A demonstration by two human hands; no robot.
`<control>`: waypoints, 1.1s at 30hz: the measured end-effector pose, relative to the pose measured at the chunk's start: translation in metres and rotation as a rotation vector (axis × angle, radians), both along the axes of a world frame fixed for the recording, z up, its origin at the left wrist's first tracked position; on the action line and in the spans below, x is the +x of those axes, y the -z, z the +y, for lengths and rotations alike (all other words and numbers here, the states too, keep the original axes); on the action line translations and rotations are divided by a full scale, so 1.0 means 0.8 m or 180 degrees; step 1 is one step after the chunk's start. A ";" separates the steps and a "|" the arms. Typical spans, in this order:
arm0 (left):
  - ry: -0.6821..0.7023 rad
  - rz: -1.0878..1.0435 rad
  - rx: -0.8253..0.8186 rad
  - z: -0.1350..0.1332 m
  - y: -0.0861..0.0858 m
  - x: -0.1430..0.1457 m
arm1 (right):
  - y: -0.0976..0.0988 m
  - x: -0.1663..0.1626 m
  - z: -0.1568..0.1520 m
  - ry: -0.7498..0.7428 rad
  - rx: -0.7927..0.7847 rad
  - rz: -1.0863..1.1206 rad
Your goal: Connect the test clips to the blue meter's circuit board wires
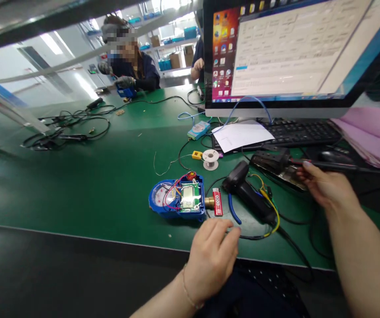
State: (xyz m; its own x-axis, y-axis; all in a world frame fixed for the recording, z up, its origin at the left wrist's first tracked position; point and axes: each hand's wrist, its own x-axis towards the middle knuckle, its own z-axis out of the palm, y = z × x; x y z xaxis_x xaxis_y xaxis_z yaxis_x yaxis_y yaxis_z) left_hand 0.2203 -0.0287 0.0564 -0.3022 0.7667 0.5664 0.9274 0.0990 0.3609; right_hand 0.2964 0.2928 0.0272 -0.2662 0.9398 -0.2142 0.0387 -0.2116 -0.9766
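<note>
Fingers of the left hand (211, 258) curl loosely at the green bench (110, 185) edge, gripping nothing visible. Just beyond lies an opened blue meter (178, 198) beside a red lighter (217, 201). Farther right, the right hand (324, 185) pinches a soldering iron (329, 165) near its black stand (271, 161). Behind stands a monitor (292, 48).

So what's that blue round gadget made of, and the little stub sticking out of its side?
The blue round gadget looks like moulded plastic: a glossy blue shell, open on top over a green circuit board with coloured wires. The stub looks like brass, yellowish and shiny, though plated metal is possible.
</note>
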 end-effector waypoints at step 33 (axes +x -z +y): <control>-0.0747 0.0620 0.1004 -0.054 -0.028 -0.030 | -0.062 0.027 -0.305 -0.2165 0.4779 -0.0076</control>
